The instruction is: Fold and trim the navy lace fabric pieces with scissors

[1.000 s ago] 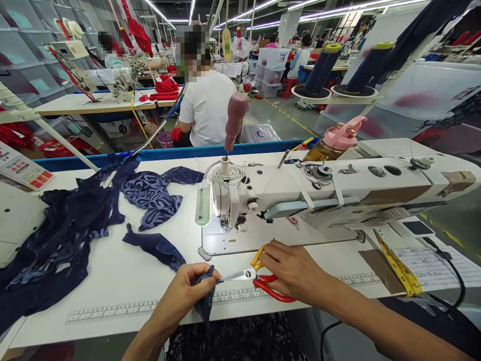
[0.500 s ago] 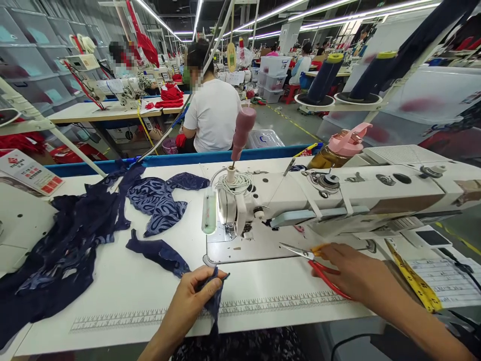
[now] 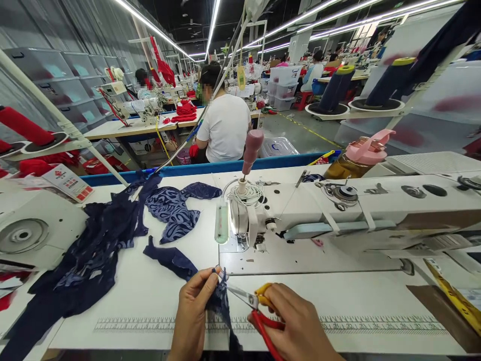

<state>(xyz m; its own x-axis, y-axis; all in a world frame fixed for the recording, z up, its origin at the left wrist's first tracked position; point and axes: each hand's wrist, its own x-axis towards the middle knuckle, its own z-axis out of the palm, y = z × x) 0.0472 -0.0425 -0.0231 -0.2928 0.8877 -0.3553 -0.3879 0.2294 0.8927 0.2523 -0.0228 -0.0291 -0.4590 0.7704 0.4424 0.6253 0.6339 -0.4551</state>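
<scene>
Pinched between the thumb and fingers of my left hand (image 3: 197,303) is a piece of navy patterned fabric (image 3: 219,300), its narrow end hanging over the table's front edge. My right hand (image 3: 296,321) grips scissors (image 3: 252,302) with one yellow and one red handle. Their blade tips reach the fabric just beside my left fingertips; whether they are cutting into it is too small to tell. A dark navy strip (image 3: 171,258) lies just behind my left hand. Farther back rests a patterned navy piece (image 3: 176,210).
A white sewing machine (image 3: 293,210) spans the right side, with a pink-handled tool (image 3: 252,150) upright on its head. Dark fabric (image 3: 97,240) is heaped at left. A ruler (image 3: 356,323) runs along the front edge. A pink-lidded bottle (image 3: 356,155) stands behind. A co-worker (image 3: 227,125) sits ahead.
My right hand has brought the scissors leftward to the fabric in my left hand. The camera view has shifted, so the table appears farther right.
</scene>
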